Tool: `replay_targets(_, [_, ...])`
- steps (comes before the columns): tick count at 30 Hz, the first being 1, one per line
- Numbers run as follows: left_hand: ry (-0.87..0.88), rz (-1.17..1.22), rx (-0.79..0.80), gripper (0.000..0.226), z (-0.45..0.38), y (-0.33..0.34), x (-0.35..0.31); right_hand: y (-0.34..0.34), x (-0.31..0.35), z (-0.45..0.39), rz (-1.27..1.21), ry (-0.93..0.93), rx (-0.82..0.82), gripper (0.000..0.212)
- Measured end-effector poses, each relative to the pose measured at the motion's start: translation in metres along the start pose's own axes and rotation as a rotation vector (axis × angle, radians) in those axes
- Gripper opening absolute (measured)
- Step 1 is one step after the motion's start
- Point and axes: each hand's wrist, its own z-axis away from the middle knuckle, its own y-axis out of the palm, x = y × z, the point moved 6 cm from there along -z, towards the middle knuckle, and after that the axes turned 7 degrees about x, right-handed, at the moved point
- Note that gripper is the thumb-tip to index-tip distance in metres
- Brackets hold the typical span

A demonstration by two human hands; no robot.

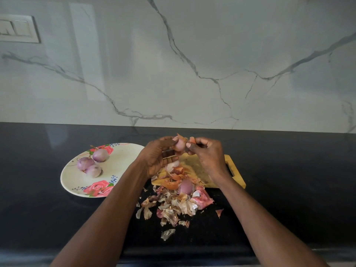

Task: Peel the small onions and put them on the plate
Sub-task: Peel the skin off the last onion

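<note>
Onion (180,145) is sitting up in the air between your two hands, right over the far edge of the cutting board (236,177), so that's the one getting worked on. Your left hand (158,157) is gripping it, fingers curled round its left side with the palm turned up toward you. Your right hand (207,154) is pinching a strip of orange-brown skin (192,140) at the top of that onion, thumb and fingertips closed tight on it, and the rest of the fingers are tucked in.

Taking the cutting board as the reference point: the flowered plate (123,151) is sitting just off its left end on the dark counter (289,170), partly hidden behind your left wrist. Three peeled onions (93,163) are lying on the plate's left half, bunched together and touching each other, a couple with little stems sticking out.

One more onion (185,186) is lying at the board's near edge, half buried in scraps, looking pinkish and at least partly peeled, though I can't tell how clean it is. The pile of peels (173,205) is spilling from the board's near-left corner down onto the counter toward you, mostly papery tan and pink bits, with a few loose flakes lying apart from the heap. The board's handle cutout is poking out on its right end, past your right wrist. Marble wall (192,64) is running behind the board, with a switch plate (18,28) way off to the upper left.
</note>
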Motion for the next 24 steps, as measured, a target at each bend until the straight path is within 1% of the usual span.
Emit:
replay_targets(3, [0.009, 0.033, -0.003, 0.015, 0.0, 0.002, -0.001, 0.002, -0.003, 0.0, 0.039, 0.007, 0.002, 0.014])
replay_targets(6, [0.021, 0.069, 0.012, 0.016, 0.0, 0.005, -0.003, 0.0, -0.006, -0.004, -0.069, 0.053, -0.007, 0.014])
replay_targets(11, [0.01, 0.148, -0.026, 0.015, 0.001, 0.001, -0.004, -0.005, -0.006, -0.008, -0.322, 0.106, 0.002, 0.011])
replay_targets(13, [0.022, 0.162, -0.04, 0.017, 0.0, -0.001, -0.005, -0.005, -0.007, -0.008, -0.336, 0.145, 0.031, 0.012])
replay_targets(14, [0.026, 0.159, -0.052, 0.018, 0.0, -0.002, -0.005, -0.005, -0.006, -0.007, -0.306, 0.164, 0.064, 0.012])
replay_targets(16, [0.03, 0.151, -0.089, 0.018, -0.001, -0.006, -0.004, -0.003, -0.004, -0.005, -0.124, 0.187, 0.177, 0.006])
replay_targets(17, [0.034, 0.153, -0.11, 0.018, -0.002, -0.009, -0.004, -0.002, -0.002, -0.002, -0.019, 0.199, 0.246, 0.012])
replay_targets(18, [0.04, 0.157, -0.129, 0.018, -0.002, -0.01, -0.004, 0.0, -0.001, 0.0, 0.062, 0.226, 0.29, 0.022])
replay_targets(19, [0.043, 0.156, -0.14, 0.017, -0.002, -0.011, -0.004, 0.001, -0.001, 0.001, 0.122, 0.236, 0.296, 0.029])
replay_targets(21, [0.04, 0.145, -0.135, 0.015, -0.003, -0.011, -0.005, 0.001, 0.0, 0.0, 0.253, 0.19, 0.213, 0.03])
replay_targets(22, [0.033, 0.132, -0.122, 0.015, -0.002, -0.009, -0.005, 0.001, 0.001, -0.002, 0.3, 0.15, 0.17, 0.036])
replay_targets(24, [0.014, 0.088, -0.08, 0.016, -0.002, -0.005, -0.004, 0.007, -0.002, -0.004, 0.271, 0.105, 0.162, 0.056])
